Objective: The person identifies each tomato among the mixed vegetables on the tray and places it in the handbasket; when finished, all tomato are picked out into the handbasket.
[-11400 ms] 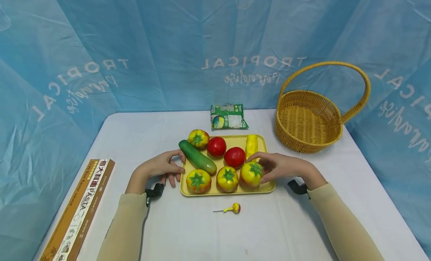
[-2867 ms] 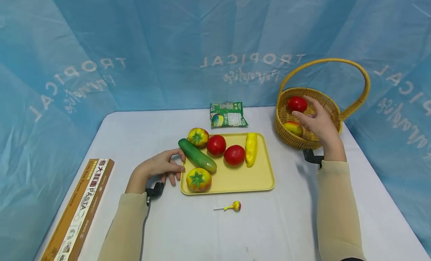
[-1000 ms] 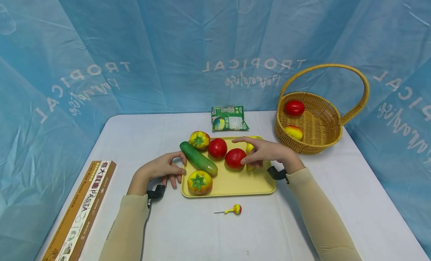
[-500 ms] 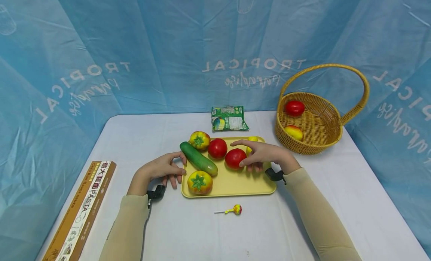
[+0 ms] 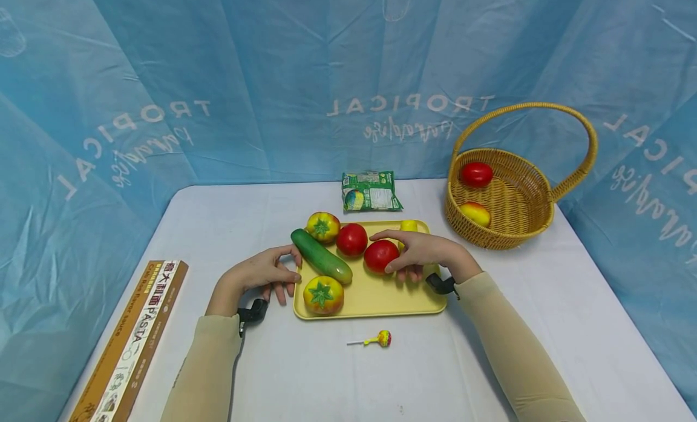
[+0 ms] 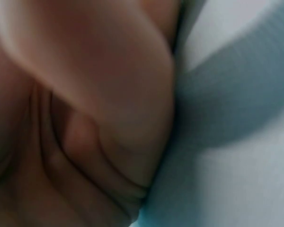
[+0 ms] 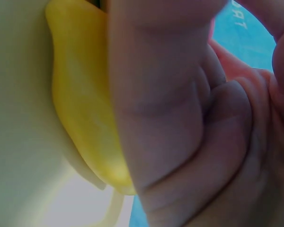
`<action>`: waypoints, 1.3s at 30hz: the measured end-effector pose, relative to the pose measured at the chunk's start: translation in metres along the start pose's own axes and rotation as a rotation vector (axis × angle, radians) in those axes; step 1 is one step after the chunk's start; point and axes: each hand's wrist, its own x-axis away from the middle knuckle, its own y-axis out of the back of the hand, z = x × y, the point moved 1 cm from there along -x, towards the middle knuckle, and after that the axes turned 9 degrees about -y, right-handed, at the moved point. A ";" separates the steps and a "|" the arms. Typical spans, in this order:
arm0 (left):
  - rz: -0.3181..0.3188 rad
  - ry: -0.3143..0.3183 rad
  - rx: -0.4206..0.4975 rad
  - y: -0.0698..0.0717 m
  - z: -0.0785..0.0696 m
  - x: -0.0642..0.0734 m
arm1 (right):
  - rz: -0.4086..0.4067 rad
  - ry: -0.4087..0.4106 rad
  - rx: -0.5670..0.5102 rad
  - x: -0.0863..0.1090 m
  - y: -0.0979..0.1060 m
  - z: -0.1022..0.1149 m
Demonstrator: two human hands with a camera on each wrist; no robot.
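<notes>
In the head view, my right hand (image 5: 418,252) is over the tray's right side, its index finger and thumb curled round a red tomato (image 5: 381,257). Under that hand lies a long yellow pepper-like vegetable (image 7: 80,94), partly hidden. My left hand (image 5: 257,274) rests at the left rim of the yellow tray (image 5: 381,301), fingers loosely bent, index fingertip and thumb touching the rim. Close to it on the tray are a green cucumber (image 5: 321,257) and a yellow-red tomato (image 5: 323,295) with a green star-shaped top. Behind sit another yellow-red tomato (image 5: 323,227) and a red one (image 5: 351,240).
A wicker basket (image 5: 506,231) with a tall handle stands at the back right, a red tomato (image 5: 476,175) and a yellow-red one (image 5: 475,214) inside. A green snack packet (image 5: 371,191) lies behind the tray, a lollipop (image 5: 381,338) before it, a pasta box (image 5: 130,343) far left.
Two yellow-red tomatoes have left the tray; two tomatoes now lie in the basket. My right hand has come back from there and closed round the red tomato. My left hand stays put.
</notes>
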 end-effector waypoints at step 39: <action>0.004 -0.002 0.011 -0.001 0.001 0.000 | -0.077 0.285 -0.066 0.035 0.028 0.009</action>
